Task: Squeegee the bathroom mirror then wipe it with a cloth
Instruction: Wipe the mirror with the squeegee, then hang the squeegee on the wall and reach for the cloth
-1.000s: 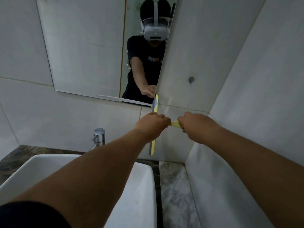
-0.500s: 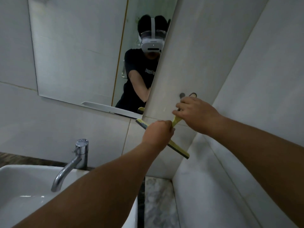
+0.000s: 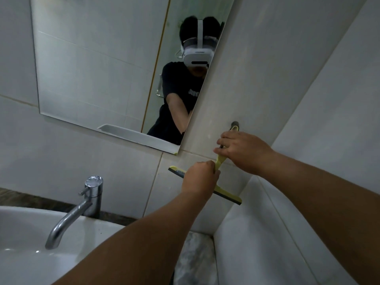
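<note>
A yellow squeegee (image 3: 227, 194) with a dark rubber blade hangs against the tiled wall right of the mirror (image 3: 98, 64). Its handle runs up to a dark wall hook (image 3: 235, 124), with the handle's top end at the hook. My right hand (image 3: 242, 151) holds the handle just below the hook. My left hand (image 3: 200, 177) grips the squeegee where the handle meets the blade and hides the blade's middle. The blade slants down to the right, below the mirror's lower right corner. No cloth is in view.
A white sink (image 3: 30, 243) with a chrome tap (image 3: 82, 204) stands at the lower left. A marble counter strip (image 3: 195, 258) lies between the sink and the right tiled wall (image 3: 308, 99). The mirror reflects a person wearing a headset.
Both hands lifted the squeegee from below the mirror's corner up to the wall hook. The blade turned from upright to slanted. The view shifted left, showing the tap.
</note>
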